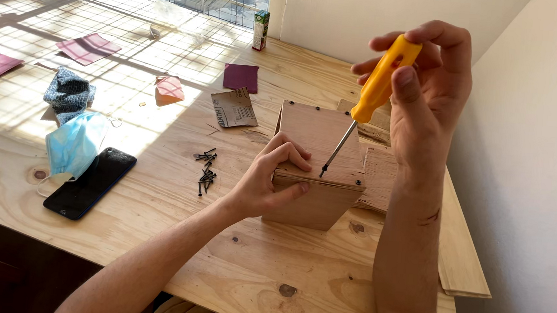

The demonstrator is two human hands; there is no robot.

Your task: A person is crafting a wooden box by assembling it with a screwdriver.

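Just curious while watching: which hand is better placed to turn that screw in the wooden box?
Probably the right hand: it grips the yellow screwdriver, tip on the wooden box. The left hand steadies the box.

The screwdriver [378,85] in the right grip [430,82] has a yellow handle and grey shaft, the box [317,169] under the left grip [270,176] is pale brown wood, left of it lie black screws [206,171], a light-blue mask [75,144], a black phone [91,183] and maroon sandpaper [241,77] on the knotty, blond counter [154,219].
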